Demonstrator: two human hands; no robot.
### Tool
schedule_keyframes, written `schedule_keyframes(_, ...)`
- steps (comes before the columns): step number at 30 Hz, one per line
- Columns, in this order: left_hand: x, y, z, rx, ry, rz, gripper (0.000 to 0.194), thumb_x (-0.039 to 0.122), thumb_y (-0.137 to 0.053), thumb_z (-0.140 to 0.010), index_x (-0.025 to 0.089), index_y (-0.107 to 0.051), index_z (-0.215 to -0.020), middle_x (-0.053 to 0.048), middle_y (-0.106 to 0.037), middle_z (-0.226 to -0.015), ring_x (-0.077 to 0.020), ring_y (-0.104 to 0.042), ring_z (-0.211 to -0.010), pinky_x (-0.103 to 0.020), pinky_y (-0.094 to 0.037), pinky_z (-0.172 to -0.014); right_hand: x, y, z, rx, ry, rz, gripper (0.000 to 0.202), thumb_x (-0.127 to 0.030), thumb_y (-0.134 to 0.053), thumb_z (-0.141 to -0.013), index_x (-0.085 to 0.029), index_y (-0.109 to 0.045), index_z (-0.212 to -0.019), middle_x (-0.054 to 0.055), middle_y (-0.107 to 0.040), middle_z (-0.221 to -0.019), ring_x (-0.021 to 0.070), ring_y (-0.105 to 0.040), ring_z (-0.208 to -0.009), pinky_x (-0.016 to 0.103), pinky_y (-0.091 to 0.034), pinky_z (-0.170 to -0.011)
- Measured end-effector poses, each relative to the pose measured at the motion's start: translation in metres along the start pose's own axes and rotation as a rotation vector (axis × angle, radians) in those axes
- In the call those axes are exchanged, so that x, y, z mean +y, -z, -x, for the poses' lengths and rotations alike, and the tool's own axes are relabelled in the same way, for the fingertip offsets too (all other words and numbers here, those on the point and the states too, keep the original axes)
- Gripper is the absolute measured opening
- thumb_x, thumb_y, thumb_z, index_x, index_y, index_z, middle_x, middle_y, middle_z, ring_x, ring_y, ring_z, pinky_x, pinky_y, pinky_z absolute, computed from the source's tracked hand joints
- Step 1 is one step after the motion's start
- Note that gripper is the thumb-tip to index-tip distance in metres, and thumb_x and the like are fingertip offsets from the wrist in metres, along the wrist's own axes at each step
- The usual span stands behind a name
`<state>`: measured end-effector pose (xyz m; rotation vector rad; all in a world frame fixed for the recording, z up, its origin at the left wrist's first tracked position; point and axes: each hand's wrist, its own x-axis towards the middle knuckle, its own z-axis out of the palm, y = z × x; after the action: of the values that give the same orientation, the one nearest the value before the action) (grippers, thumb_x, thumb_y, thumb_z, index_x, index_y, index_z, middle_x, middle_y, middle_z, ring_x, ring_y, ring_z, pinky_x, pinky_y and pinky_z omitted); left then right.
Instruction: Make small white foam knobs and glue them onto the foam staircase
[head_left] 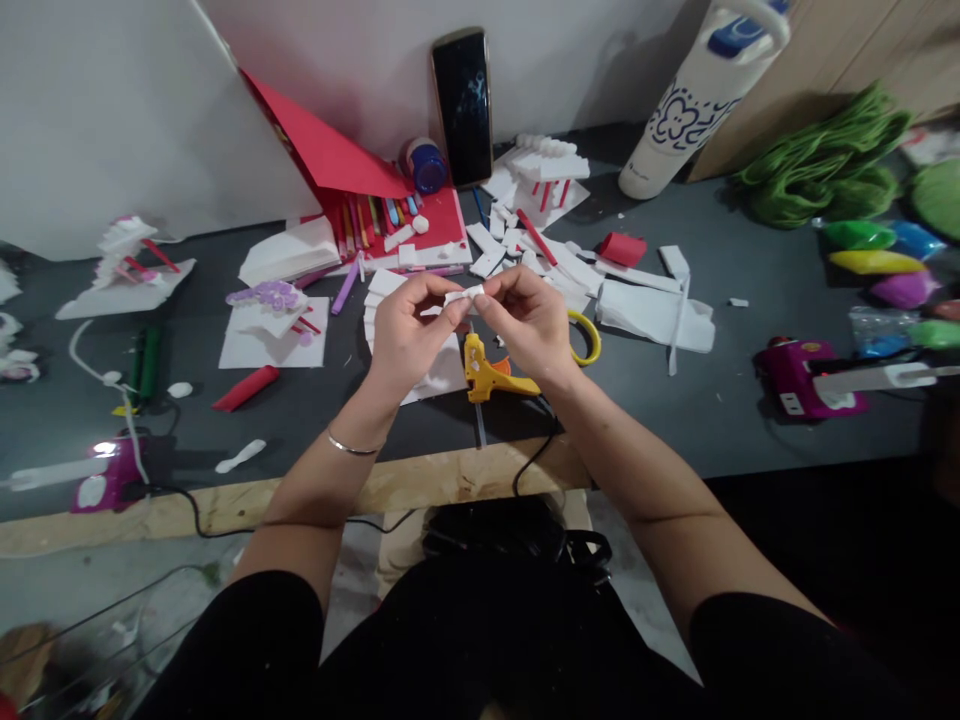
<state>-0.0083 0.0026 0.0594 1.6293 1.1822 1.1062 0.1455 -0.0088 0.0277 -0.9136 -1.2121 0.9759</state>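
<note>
The person holds a small white piece (464,295) up near the centre of the frame, pinched between both hands. The left hand (409,328) grips its left end between thumb and fingers, and the right hand (531,322) grips its right end the same way, so that the fingertips of the two hands almost meet. Just below the hands lies a yellow glue gun (484,372), its handle reaching toward the right wrist, with a yellow ring (595,340) showing beside that wrist. White cut pieces (514,240) are scattered above the hands, among them a red stick (537,238). A dark phone (464,108) leans upright against the wall at the top centre, with a blue-lidded jar (426,166) just to its left and a red sheet (322,145) farther left. A small white model with red posts (551,165) stands right of the phone, and a white bottle (686,110) stands at the upper right. In the left part of the frame, a purple-topped model (271,305) rests on a white base, with a red roll (246,388) below it. Green yarn (832,165) lies at the upper right, above colourful packets (877,262) on the dark table (660,425).
</note>
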Motion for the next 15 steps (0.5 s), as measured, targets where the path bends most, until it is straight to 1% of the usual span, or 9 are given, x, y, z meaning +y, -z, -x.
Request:
schedule_keyframes(4, -0.002, -0.006, 0.005, 0.082, -0.054, -0.049, 0.030, 0.052, -0.071, -0.094, 0.022, -0.066, -0.092, -0.002, -0.074, -0.092, -0.0155, -0.075, -0.085, -0.029, -0.066, -0.075, 0.004, -0.007, 0.006, 0.095, -0.041, -0.020, 0.044, -0.067, -0.077, -0.084, -0.025, -0.063, -0.085, -0.002, -0.065, -0.079, 0.0112, -0.060, -0.072, 0.028, -0.054, -0.068)
schedule_keyframes(8, -0.003, -0.007, 0.008, 0.149, -0.113, -0.061, 0.028, 0.051, -0.069, -0.096, 0.023, -0.067, -0.097, -0.003, -0.076, -0.099, -0.0163, -0.076, -0.090, -0.029, -0.066, -0.079, 0.003, -0.012, 0.009, 0.088, -0.011, -0.075, 0.041, -0.063, -0.079, -0.084, -0.025, -0.066, -0.089, -0.001, -0.068, -0.086, 0.0120, -0.065, -0.075, 0.031, -0.061, -0.073)
schedule_keyframes(11, -0.003, -0.007, 0.010, 0.163, -0.112, -0.102, 0.030, 0.053, -0.068, -0.096, 0.023, -0.069, -0.098, -0.002, -0.078, -0.097, -0.0160, -0.077, -0.088, -0.030, -0.065, -0.080, 0.000, -0.014, 0.009, 0.099, 0.009, -0.061, 0.044, -0.066, -0.079, -0.082, -0.025, -0.065, -0.088, 0.000, -0.068, -0.088, 0.0131, -0.067, -0.076, 0.033, -0.064, -0.075)
schedule_keyframes(15, -0.004, -0.007, 0.012, 0.155, -0.091, -0.112, 0.033, 0.055, -0.068, -0.096, 0.022, -0.071, -0.101, -0.002, -0.079, -0.092, -0.0164, -0.078, -0.085, -0.030, -0.064, -0.080, -0.001, -0.015, 0.010, 0.105, 0.021, -0.054, 0.044, -0.066, -0.080, -0.081, -0.026, -0.063, -0.085, 0.000, -0.067, -0.086, 0.0132, -0.065, -0.074, 0.033, -0.064, -0.072)
